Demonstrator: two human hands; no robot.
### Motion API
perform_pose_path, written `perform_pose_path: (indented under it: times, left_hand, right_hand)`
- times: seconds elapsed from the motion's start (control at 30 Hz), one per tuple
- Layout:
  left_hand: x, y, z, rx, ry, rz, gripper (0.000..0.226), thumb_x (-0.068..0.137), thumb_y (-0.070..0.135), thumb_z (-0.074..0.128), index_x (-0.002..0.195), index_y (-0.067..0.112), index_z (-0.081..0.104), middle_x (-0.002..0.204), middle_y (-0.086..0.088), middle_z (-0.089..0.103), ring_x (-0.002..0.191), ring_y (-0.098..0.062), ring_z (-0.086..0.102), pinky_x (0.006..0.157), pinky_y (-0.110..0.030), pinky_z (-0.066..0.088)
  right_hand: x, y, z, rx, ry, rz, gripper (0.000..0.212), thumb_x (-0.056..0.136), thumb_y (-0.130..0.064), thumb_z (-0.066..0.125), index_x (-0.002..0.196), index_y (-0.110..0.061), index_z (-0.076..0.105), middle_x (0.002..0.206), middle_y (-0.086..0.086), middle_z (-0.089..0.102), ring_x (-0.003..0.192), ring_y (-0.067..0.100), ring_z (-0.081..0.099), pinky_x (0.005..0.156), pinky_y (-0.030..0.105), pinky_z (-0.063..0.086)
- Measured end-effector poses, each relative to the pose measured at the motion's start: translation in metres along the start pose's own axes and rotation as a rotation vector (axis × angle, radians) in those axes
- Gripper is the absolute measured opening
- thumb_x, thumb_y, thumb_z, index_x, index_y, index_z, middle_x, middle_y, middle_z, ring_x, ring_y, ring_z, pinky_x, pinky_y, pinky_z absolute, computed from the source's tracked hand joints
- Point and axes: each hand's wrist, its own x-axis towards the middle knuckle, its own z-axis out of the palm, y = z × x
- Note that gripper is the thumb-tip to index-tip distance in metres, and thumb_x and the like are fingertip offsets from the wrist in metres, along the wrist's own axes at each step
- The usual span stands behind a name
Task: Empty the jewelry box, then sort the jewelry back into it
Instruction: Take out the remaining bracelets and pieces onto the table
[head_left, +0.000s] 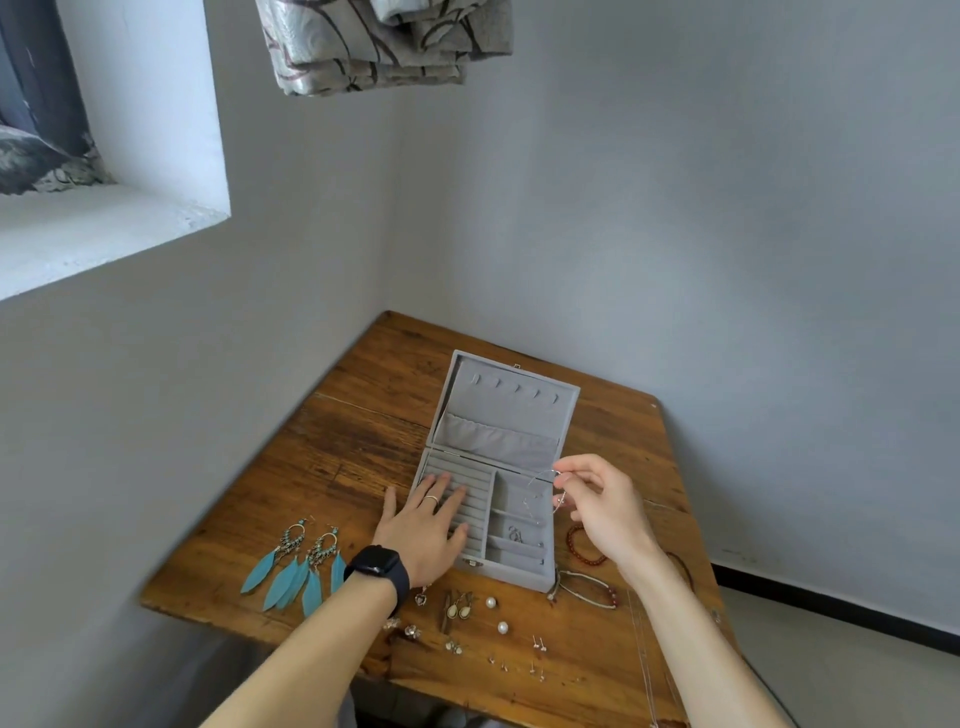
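Note:
A grey velvet jewelry box (511, 410) lies open on the wooden table (358, 436), lid tilted back. My left hand (423, 525) rests flat with straight fingers on the ring rolls in the box's left half. Above the right compartments, my right hand (602, 501) pinches a thin silver bangle (540, 493). A small silver piece (514, 534) lies in a middle right compartment. Turquoise feather earrings (298, 566) lie left of the box. Pearl studs (496, 616), small earrings and rings are scattered along the front.
A red bead bracelet (579, 545) and a white cord bracelet (587, 590) lie right of the box, near my right forearm. The table stands in a wall corner; its front edge is close to me. A window sill is at upper left.

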Motion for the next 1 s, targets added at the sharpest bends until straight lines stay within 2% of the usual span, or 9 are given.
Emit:
perform_pose_path:
  times: [0.1,0.17,0.27,0.37,0.43,0.57,0.67,0.8,1.0]
  left_hand:
    - [-0.002,0.013,-0.020,-0.097,0.062,0.025,0.061,0.098,0.050,0.040,0.155,0.033,0.026,0.164,0.003,0.018,0.153,-0.016,0.004,0.120,-0.054,-0.002]
    - [-0.006,0.034,-0.037,-0.379,0.075,0.060,0.060,0.093,0.052,0.048,0.150,0.036,0.037,0.156,0.005,0.038,0.147,-0.016,0.025,0.121,-0.045,0.017]
    - [-0.019,0.067,-0.058,-0.868,-0.084,0.083,0.046,0.088,0.052,0.057,0.131,0.036,0.061,0.126,0.009,0.067,0.115,-0.008,0.061,0.099,-0.028,0.047]
    - [-0.034,0.083,-0.059,-0.950,-0.091,0.133,0.019,0.091,0.037,0.066,0.098,0.023,0.077,0.085,0.008,0.077,0.081,-0.005,0.071,0.081,-0.021,0.054]
    - [-0.042,0.086,-0.053,-0.996,-0.069,0.133,0.017,0.094,0.033,0.068,0.093,0.019,0.076,0.076,0.006,0.075,0.072,-0.006,0.070,0.070,-0.016,0.053]
    - [-0.053,0.094,-0.035,-0.716,-0.050,0.159,0.012,0.093,0.037,0.066,0.093,0.028,0.075,0.076,0.014,0.073,0.076,0.003,0.066,0.072,-0.012,0.049]
    - [-0.057,0.108,-0.018,-0.449,-0.029,0.174,0.006,0.092,0.039,0.065,0.097,0.036,0.068,0.084,0.017,0.067,0.078,0.001,0.063,0.068,-0.016,0.052]
    - [-0.052,0.136,0.006,-0.084,0.015,0.225,0.013,0.096,0.042,0.056,0.104,0.032,0.062,0.094,0.009,0.067,0.083,-0.012,0.065,0.071,-0.029,0.057]
    - [-0.037,0.160,0.025,0.158,0.025,0.200,0.012,0.097,0.025,0.047,0.099,0.021,0.059,0.097,-0.005,0.066,0.085,-0.029,0.066,0.068,-0.036,0.053]
  right_hand:
    - [-0.013,-0.011,-0.010,0.075,-0.006,-0.018,0.021,0.097,-0.015,0.058,0.098,-0.034,0.069,0.098,-0.011,0.073,0.084,0.008,0.071,0.075,0.028,0.055]
    - [-0.024,-0.016,-0.016,0.145,-0.008,-0.023,0.021,0.097,-0.013,0.058,0.098,-0.030,0.070,0.095,-0.010,0.074,0.079,0.010,0.072,0.065,0.023,0.053]
    - [-0.042,-0.012,-0.021,0.197,-0.024,-0.028,0.020,0.098,-0.014,0.058,0.099,-0.029,0.071,0.094,-0.012,0.074,0.081,0.011,0.072,0.063,0.019,0.054]
    - [-0.063,0.004,-0.024,0.271,0.021,-0.015,0.021,0.099,-0.013,0.059,0.101,-0.029,0.072,0.096,-0.009,0.074,0.083,0.013,0.072,0.067,0.022,0.055]
    - [-0.076,0.023,-0.026,0.241,0.067,-0.008,0.021,0.098,-0.015,0.062,0.103,-0.032,0.072,0.096,-0.010,0.074,0.084,0.011,0.071,0.072,0.023,0.056]
    - [-0.105,0.067,-0.024,-0.007,0.074,0.035,0.018,0.093,-0.021,0.069,0.101,-0.037,0.072,0.094,-0.027,0.071,0.091,-0.006,0.066,0.081,0.015,0.051]
    - [-0.122,0.092,-0.022,-0.178,0.145,0.069,0.012,0.090,-0.025,0.073,0.094,-0.036,0.074,0.083,-0.029,0.070,0.087,-0.015,0.062,0.071,0.003,0.046]
    - [-0.126,0.111,-0.022,-0.356,0.212,0.110,0.010,0.090,-0.025,0.072,0.096,-0.033,0.075,0.090,-0.020,0.072,0.081,-0.006,0.064,0.064,-0.002,0.039]
    - [-0.110,0.126,-0.021,-0.545,0.225,0.035,0.017,0.094,-0.023,0.065,0.108,-0.027,0.075,0.103,-0.007,0.072,0.094,0.011,0.065,0.083,0.022,0.053]
